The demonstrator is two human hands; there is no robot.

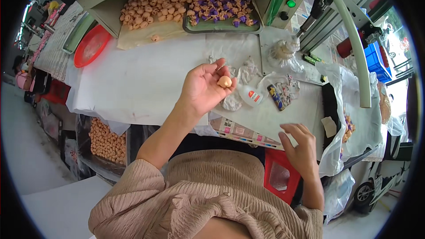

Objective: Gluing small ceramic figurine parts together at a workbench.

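Note:
Palm up over the white-covered table, my left hand (203, 86) has its fingers curled around a small peach-coloured hollow plastic piece (225, 82), which looks like a doll's head. My right hand (299, 147) holds nothing; its fingers are apart, above the table's front edge. Many like peach pieces (152, 4) are heaped on the shelf at the back. Beside them a dark green tray (223, 29) bears small peach-and-purple figure parts (217, 2). Just past my left hand lie a white bottle (250, 95) and a dark blue-and-yellow tube (276, 97) among crumpled rags (249, 68).
A press-like machine (310, 17) with a hose (356, 48) stands at the right. A red plate (92, 46) lies back left. Below the table's left edge, a bin holds more peach pieces (106, 141). A plastic-lined box (354, 128) is at my right, a red stool (281, 175) beneath.

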